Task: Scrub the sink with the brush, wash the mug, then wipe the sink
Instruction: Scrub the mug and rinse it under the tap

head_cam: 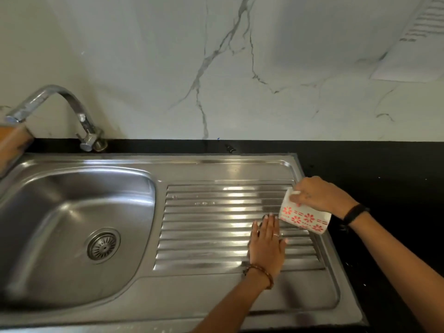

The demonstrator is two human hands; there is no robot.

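We see the mug [304,216] at the right edge of the ribbed drainboard [216,227], tilted hard over, nearly on its side. Its long axis runs left-far to right-near; which end is the mouth we cannot tell. Our right hand [317,195] grips it from above at the far-left end, fingers curled over it. The handle is hidden, probably under that hand.

Our left hand [265,246] lies flat on the drainboard, fingers straight and together, pointing far. The fingertips [270,216] sit just beside the mug's left end; touching or not, we cannot tell. So the mug lies far and right of the left hand, directly under the right hand.

The basin [72,236] and faucet [60,109] are well apart to the left. No brush or cloth is in view.

Judgement: the mug looks like it is being set down or picked up at the drainboard edge; the right hand controls it.
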